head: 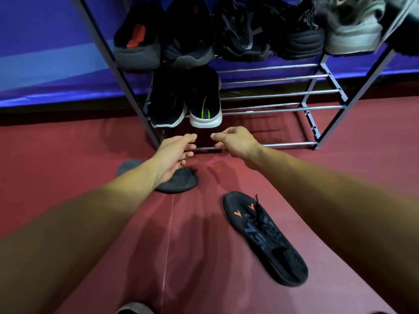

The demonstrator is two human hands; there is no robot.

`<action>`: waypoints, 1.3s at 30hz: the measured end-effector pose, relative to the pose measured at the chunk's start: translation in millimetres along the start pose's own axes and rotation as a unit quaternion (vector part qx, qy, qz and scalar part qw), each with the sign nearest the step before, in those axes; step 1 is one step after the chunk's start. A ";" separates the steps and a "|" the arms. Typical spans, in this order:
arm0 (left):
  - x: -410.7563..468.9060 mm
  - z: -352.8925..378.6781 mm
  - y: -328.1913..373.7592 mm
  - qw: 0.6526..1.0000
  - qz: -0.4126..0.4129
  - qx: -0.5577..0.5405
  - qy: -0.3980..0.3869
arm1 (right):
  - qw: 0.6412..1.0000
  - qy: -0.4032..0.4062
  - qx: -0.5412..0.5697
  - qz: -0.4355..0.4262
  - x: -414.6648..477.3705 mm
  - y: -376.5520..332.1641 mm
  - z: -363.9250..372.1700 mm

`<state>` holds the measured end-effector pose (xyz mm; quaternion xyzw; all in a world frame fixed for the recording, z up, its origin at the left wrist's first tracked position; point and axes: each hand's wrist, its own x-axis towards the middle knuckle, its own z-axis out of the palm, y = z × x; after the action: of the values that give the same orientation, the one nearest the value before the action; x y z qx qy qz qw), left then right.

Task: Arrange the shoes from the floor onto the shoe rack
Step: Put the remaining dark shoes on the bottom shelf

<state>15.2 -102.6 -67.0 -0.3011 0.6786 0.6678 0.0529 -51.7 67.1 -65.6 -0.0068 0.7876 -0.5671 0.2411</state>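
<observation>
A metal shoe rack (pixel 278 94) stands ahead against a purple wall. On its lower tier, at the left, sits a pair of black shoes with green stripes and white soles (pixel 205 103). Just in front of that pair, my left hand (pixel 174 155) and my right hand (pixel 235 143) hover side by side, both empty with fingers loosely curled. A black shoe with orange marks (pixel 265 239) lies on the red floor below my right forearm. A dark grey shoe (pixel 179 180) lies on the floor, partly hidden under my left wrist.
The upper tier holds several dark shoes (pixel 244 30) and a pale green one (pixel 353 35) at the right. The lower tier's bars to the right of the pair are bare. Another grey shoe's edge (pixel 133 308) shows at the bottom of the view.
</observation>
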 end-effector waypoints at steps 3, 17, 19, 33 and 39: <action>-3.0 -8.4 -6.0 1.000 0.005 0.029 0.004 | 0.999 -0.019 -0.040 -0.009 -4.1 3.7 8.7; 27.0 -66.2 -46.7 0.954 0.024 0.298 0.013 | 0.987 -0.081 -0.137 0.009 14.3 31.7 63.4; 35.4 -73.5 -56.8 0.936 0.018 0.351 0.009 | 0.981 -0.088 -0.173 0.015 23.4 40.0 72.6; 57.6 -86.3 -91.9 0.607 0.145 0.781 -0.037 | 0.927 -0.148 -0.341 0.053 66.1 70.9 108.8; 59.1 -85.8 -83.2 0.556 0.204 0.805 -0.040 | 0.945 -0.155 -0.282 0.064 69.8 67.3 96.0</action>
<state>35.4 -197.0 -158.9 0.0401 0.9741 -0.1516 0.1630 -58.5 -14.2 -175.0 -0.1118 0.8668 -0.2969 0.3847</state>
